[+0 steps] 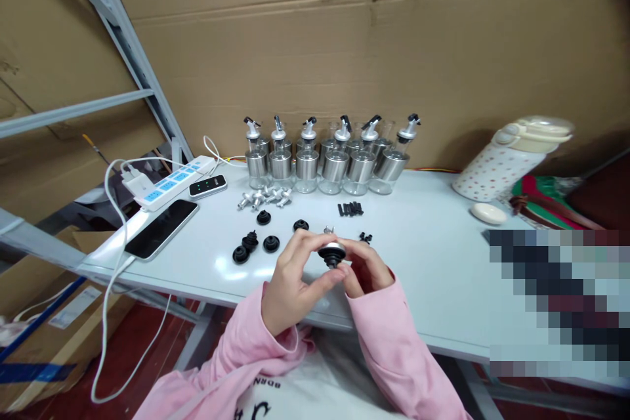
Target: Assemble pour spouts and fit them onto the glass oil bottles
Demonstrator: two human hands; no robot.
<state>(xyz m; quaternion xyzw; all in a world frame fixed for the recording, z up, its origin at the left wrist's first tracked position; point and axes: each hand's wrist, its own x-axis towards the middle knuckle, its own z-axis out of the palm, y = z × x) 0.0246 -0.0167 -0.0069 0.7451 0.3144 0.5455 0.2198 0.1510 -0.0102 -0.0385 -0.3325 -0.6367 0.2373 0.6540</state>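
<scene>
Between both hands, near the table's front edge, is a black ribbed bottle stopper (333,254) with a silver collar round its top. My left hand (295,272) pinches it from the left, thumb low and fingers along the upper rim. From the right, my right hand (367,266) grips the same stopper, its thumb by the lower tip. Just beyond the hands lie loose black stoppers (270,244), a heap of silver spout pieces (264,197), small black tubes (350,209) and tiny black parts (365,237).
Glass bottles with steel sleeves (306,164) stand in rows at the back, the front ones with pourer tops. A phone (162,228), a power strip (172,184) and a small black device (208,186) sit at left. A dotted flask (506,157) leans at right beside a white oval object (488,213).
</scene>
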